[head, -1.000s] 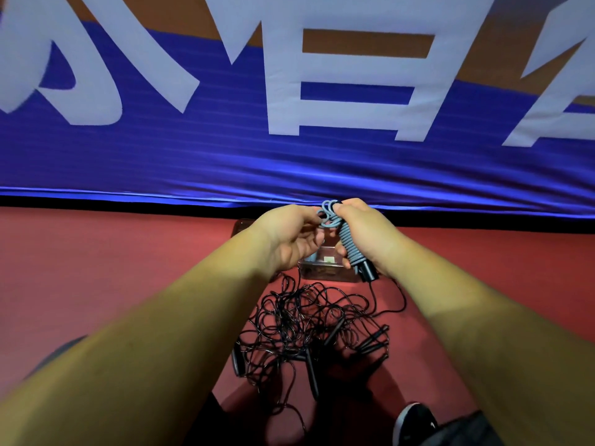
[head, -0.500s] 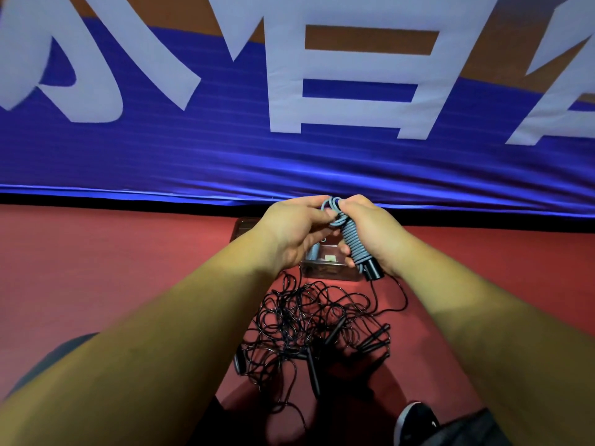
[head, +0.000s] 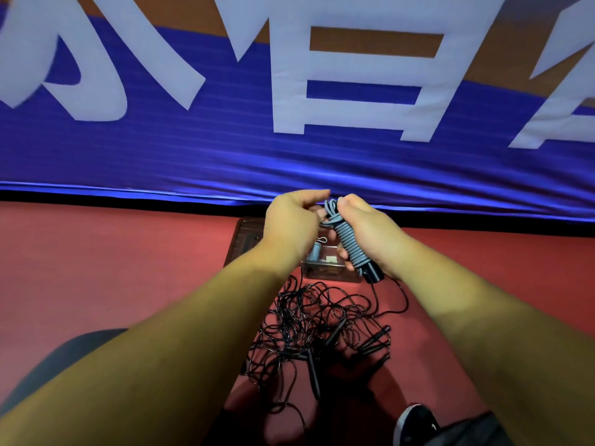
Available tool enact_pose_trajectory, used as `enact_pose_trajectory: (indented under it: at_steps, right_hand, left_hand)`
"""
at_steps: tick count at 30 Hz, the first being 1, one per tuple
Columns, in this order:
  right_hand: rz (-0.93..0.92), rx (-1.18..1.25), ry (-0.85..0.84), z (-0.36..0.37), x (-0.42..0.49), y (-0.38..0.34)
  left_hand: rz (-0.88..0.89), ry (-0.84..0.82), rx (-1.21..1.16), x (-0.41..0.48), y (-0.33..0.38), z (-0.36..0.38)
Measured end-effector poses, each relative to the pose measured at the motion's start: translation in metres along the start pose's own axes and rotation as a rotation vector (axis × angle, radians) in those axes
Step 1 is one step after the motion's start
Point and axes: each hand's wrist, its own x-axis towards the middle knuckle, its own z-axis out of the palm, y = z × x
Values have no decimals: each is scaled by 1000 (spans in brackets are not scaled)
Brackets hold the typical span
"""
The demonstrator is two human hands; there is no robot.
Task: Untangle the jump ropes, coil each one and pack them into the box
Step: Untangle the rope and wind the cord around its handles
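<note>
My right hand [head: 370, 233] grips a grey jump rope [head: 349, 239] wound in tight turns round its black handles, held up over the box. My left hand [head: 291, 225] pinches the loose grey end at the top of the bundle. Below the hands stands a clear plastic box [head: 331, 272] on the red floor, with another coiled grey rope [head: 314, 249] lying inside. In front of the box lies a tangled pile of black jump ropes [head: 317, 333] with several black handles.
The box lid [head: 246, 243] lies on the floor left of the box. A blue banner with white characters [head: 289, 140] hangs along the back. My black shoe [head: 415, 424] shows at the bottom right, and a dark knee [head: 74, 352] at the bottom left.
Both hands have risen slightly with the grey bundle. My left fingers have shifted to the top of the bundle, working the loose end; the coiled rope in the box has come into sight.
</note>
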Motion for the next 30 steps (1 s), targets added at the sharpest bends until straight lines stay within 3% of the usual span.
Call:
enact_pose_trajectory:
  at_steps: [5,11,20,25,30]
  right_hand:
    - [-5,-54,4,-2,-2,-6]
    - [-34,-414,88,-12,0,-5]
    - [-44,-303,121,-9,-1,-5]
    - [-17,-288,86,-9,0,-3]
    - [34,-83,16,-12,0,-5]
  left_hand:
    - [146,87,99,-8,6,-2]
    - [182,44,184,-12,9,1]
    - [14,84,49,-6,9,4]
    - [22,-38,24,-5,12,2]
    - [37,-75,73,4,11,-2]
